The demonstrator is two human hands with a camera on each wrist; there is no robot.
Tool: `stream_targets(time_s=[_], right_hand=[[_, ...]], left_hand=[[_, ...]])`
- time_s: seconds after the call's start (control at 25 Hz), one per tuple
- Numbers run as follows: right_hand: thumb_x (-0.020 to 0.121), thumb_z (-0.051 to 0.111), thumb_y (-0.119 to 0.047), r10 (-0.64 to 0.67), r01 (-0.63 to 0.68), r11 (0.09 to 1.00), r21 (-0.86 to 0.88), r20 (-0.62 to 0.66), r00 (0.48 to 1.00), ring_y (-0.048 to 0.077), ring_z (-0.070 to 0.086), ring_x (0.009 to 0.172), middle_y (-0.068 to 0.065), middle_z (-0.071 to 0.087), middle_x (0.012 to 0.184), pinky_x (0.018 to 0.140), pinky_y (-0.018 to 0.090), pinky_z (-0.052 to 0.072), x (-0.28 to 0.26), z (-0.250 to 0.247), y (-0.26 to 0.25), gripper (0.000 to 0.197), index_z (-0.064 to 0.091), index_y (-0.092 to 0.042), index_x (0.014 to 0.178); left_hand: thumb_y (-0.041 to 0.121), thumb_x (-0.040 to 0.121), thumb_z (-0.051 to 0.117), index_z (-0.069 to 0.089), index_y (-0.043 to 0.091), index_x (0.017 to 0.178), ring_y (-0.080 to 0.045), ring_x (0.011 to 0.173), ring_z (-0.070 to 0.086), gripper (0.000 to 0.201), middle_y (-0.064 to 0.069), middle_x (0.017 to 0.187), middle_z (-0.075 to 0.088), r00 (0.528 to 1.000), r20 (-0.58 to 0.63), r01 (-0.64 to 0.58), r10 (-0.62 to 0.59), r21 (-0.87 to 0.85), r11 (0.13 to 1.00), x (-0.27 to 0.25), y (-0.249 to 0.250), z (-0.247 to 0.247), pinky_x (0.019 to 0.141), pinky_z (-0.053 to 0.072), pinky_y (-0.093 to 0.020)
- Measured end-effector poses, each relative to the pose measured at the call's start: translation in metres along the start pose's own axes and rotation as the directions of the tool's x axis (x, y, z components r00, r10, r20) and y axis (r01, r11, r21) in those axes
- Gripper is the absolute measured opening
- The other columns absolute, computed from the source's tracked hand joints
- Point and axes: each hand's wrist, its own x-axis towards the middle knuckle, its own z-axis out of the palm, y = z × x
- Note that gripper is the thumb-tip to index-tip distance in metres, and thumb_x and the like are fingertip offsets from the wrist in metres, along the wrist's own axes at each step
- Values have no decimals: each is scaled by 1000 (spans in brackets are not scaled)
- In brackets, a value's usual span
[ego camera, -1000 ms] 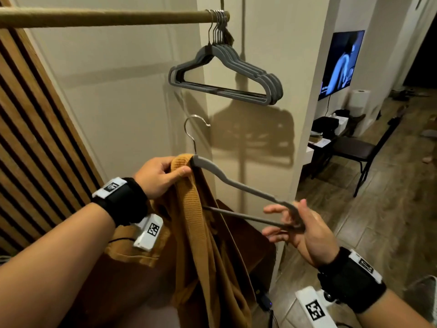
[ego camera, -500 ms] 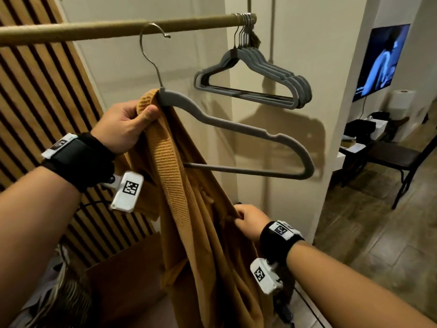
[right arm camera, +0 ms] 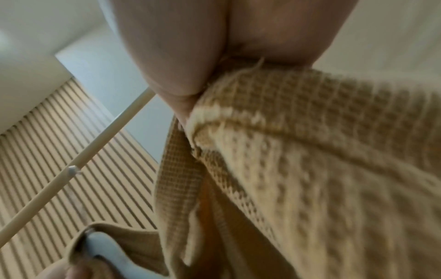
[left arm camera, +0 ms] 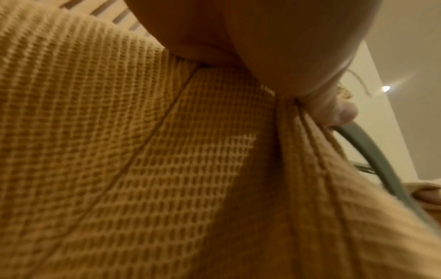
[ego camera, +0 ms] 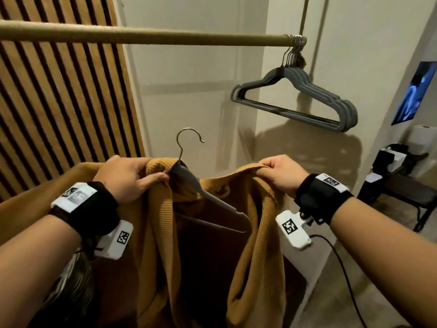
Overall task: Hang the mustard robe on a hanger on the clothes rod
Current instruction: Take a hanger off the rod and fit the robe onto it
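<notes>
The mustard waffle-knit robe (ego camera: 255, 245) hangs between my two hands, below the clothes rod (ego camera: 146, 37). My left hand (ego camera: 132, 177) grips the robe's left shoulder together with the neck of a grey hanger (ego camera: 205, 194), whose metal hook (ego camera: 188, 140) points up. My right hand (ego camera: 281, 172) grips a bunched fold of the robe's right collar edge, held level with the left hand. The hanger's right arm shows bare between the two robe fronts. In the left wrist view the thumb (left arm camera: 334, 111) presses robe fabric (left arm camera: 143, 151) against the hanger (left arm camera: 372, 156). In the right wrist view fingers pinch the robe edge (right arm camera: 262, 113).
Several empty grey hangers (ego camera: 307, 98) hang at the rod's right end. A wood-slat wall (ego camera: 54, 102) stands left, a plain wall behind. A chair (ego camera: 402, 192), a lit screen (ego camera: 416, 91) and a small table are at the right. A cable (ego camera: 340, 263) trails from my right wrist.
The hanger with the robe has come down from near the rod. My right hand moved up from the robe's lower front and now grips the right collar edge, spreading the robe open.
</notes>
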Motion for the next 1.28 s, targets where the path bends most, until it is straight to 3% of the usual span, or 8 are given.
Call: stream_targets(time_s=[0.16,0.36,0.6,0.76,0.84,0.96,1.08,1.28], right_hand=[[88,66,-27,16,-4,993,-118,95,995,7,64,63,-13,71,61,64,23,50,-5,-6,-18,21,76,-29,69],[87,66,-26,74,-66,988,-143,50,996,14,67,69,-2,77,72,72,34,54,-10,-5,-26,20,78,-23,71],[88,63,-12,234,-216,955,206,-69,970,26,60,72,13,67,73,70,41,50,-21,-10,-35,17,75,-3,79],[95,58,-11,116,-204,801,562,189,975,12,58,56,5,63,66,50,20,47,-62,17,-60,16,68,0,89],[94,60,-32,-83,36,965,259,174,981,5,60,61,-5,67,75,60,23,51,-72,23,-54,22,73,-14,93],[90,59,-39,-398,314,882,-350,-200,895,4,57,88,-10,64,96,82,22,45,-55,7,-42,26,72,-25,108],[95,57,-32,-350,313,932,-183,-230,908,4,60,95,-9,67,100,83,21,45,-38,-10,-46,22,72,-26,109],[96,50,-44,-319,318,888,-331,52,946,3,64,96,-17,70,101,83,33,52,-39,-19,-43,23,64,-38,113]], left_hand=[[86,71,37,71,38,99,-27,98,68,65,2,98,77,986,-7,160,-164,-174,972,1,0,3,79,50,-36],[92,73,27,66,43,113,-25,100,71,73,7,100,79,999,32,38,-40,71,997,-4,31,21,77,48,-33],[68,95,34,53,40,122,-20,107,70,43,8,111,76,996,89,-17,-7,268,963,-8,62,43,86,45,-37],[63,92,49,60,43,119,-27,108,69,35,4,112,76,982,41,182,-184,49,982,-5,58,36,78,48,-35],[69,87,50,65,44,115,-28,107,68,40,5,110,77,967,12,255,-255,-139,957,-4,47,27,78,48,-34],[83,74,40,65,46,114,-23,102,70,60,10,102,78,972,-53,200,-231,-337,920,-1,38,15,86,56,-41],[84,71,38,66,47,112,-20,100,69,62,13,101,77,977,-98,143,-191,-364,920,5,44,2,86,56,-39],[77,79,42,62,57,96,-8,91,66,33,19,94,73,986,-125,44,-115,-464,885,10,52,2,80,52,-32]])
